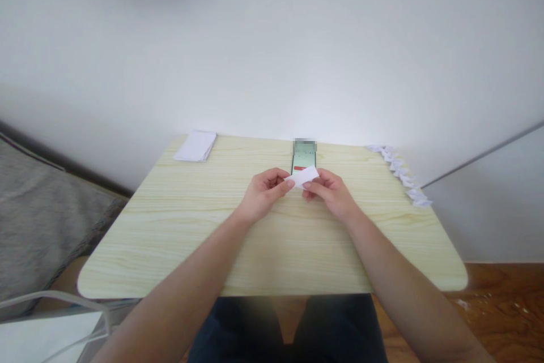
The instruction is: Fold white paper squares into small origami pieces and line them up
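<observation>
Between my two hands is a small folded piece of white paper [303, 176], held up over the middle of the table. My left hand [268, 191] pinches its left end between thumb and fingers. At the right end, my right hand [329, 189] grips it in the same way, the thumb lying on top. Just behind the paper lies a phone [304, 156] with a lit, pale green screen and a red mark; the paper and my fingers cover its near end.
A stack of white paper sheets [196, 146] lies at the table's back left corner. Several small folded white paper pieces [399, 172] run in a line along the right edge of the light wooden table [178, 238]. A white wall [272, 51] stands directly behind. A pale cable [55, 295] hangs at lower left.
</observation>
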